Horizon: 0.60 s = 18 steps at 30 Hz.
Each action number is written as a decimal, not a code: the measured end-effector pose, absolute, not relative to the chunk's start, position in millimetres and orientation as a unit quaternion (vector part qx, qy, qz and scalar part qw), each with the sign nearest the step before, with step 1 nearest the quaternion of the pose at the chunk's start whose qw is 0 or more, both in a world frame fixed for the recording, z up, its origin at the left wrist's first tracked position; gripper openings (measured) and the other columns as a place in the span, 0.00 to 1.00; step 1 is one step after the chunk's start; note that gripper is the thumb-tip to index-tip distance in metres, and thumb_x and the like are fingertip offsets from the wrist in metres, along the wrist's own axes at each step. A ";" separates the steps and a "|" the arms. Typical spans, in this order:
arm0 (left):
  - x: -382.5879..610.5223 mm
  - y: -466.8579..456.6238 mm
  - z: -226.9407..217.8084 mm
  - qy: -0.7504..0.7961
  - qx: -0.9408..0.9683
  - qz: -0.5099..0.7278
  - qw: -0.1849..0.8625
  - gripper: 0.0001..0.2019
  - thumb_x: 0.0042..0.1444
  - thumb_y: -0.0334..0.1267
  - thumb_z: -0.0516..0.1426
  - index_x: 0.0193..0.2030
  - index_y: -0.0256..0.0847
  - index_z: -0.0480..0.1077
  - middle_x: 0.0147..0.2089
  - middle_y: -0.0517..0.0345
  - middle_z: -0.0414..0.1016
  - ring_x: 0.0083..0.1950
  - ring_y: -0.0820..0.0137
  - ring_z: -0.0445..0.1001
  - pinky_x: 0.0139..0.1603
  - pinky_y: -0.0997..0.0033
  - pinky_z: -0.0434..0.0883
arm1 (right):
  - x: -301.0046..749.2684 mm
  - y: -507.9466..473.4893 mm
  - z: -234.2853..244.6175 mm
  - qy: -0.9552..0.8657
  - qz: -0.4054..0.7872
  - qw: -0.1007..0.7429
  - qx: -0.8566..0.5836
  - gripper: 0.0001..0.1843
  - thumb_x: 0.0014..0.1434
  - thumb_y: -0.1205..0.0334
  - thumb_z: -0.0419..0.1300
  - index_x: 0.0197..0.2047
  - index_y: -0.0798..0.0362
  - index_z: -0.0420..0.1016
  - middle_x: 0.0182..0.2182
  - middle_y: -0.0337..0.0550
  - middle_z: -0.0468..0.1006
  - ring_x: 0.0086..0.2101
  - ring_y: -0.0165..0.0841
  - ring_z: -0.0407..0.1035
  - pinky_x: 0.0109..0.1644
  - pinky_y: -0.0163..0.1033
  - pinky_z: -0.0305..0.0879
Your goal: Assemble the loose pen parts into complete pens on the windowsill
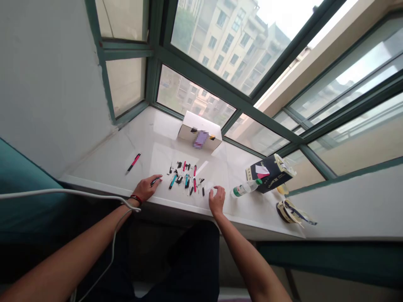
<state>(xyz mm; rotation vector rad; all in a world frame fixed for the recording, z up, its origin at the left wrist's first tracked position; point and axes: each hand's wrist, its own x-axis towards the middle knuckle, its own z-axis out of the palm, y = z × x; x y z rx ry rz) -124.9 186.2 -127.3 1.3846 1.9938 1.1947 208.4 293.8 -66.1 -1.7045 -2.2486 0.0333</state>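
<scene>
My left hand (148, 188) rests at the counter's front edge, closed on a small dark piece (155, 181) that looks like a pen part. To its right lie several pen parts in loose rows: a teal barrel (172, 182), a pink barrel (194, 185), short black grips (191, 191) and thin refills. My right hand (217, 199) lies right of these parts, thumb and fingers curved but apart, with nothing visible between them. A whole pink and black pen (134, 163) lies alone further left.
A white box (201, 132) stands at the back against the window. On the right are a clear bottle with a green cap (245, 188), a dark carton (269, 173) and a round banded container (287, 212). A white cable (78, 193) crosses my left forearm.
</scene>
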 end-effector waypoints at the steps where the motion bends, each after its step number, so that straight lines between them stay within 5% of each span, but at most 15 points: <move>1: -124.7 186.8 -128.5 0.717 0.500 0.435 0.214 0.19 0.59 0.47 0.51 0.53 0.47 0.72 0.48 0.55 0.81 0.49 0.62 0.77 0.53 0.67 0.71 | 198.1 293.7 -58.5 -0.812 0.025 0.170 -0.558 0.16 0.65 0.63 0.46 0.49 0.56 0.71 0.46 0.55 0.72 0.49 0.43 0.65 0.54 0.45 0.60; 6: -123.5 189.1 -137.5 0.710 0.518 0.439 0.189 0.23 0.61 0.41 0.50 0.63 0.48 0.61 0.50 0.57 0.79 0.50 0.62 0.77 0.51 0.66 0.71 | 111.6 302.6 -36.7 -0.925 0.126 0.022 -0.357 0.12 0.66 0.61 0.49 0.44 0.49 0.73 0.41 0.44 0.76 0.40 0.35 0.69 0.44 0.36 0.63; 11: -119.6 191.1 -145.4 0.718 0.539 0.423 0.122 0.20 0.63 0.40 0.47 0.60 0.44 0.66 0.57 0.49 0.74 0.57 0.60 0.72 0.61 0.62 0.65 | 24.8 330.0 -33.5 -0.944 0.079 -0.144 -0.285 0.12 0.62 0.65 0.55 0.47 0.49 0.76 0.46 0.47 0.76 0.45 0.38 0.71 0.43 0.37 0.64; 18: -110.8 189.7 -135.9 0.772 0.539 0.328 0.073 0.17 0.66 0.41 0.43 0.55 0.43 0.67 0.47 0.46 0.76 0.48 0.58 0.74 0.50 0.64 0.68 | -8.8 351.3 -29.4 -0.961 -0.009 -0.202 -0.186 0.15 0.60 0.74 0.53 0.45 0.53 0.77 0.47 0.51 0.76 0.45 0.37 0.73 0.44 0.38 0.67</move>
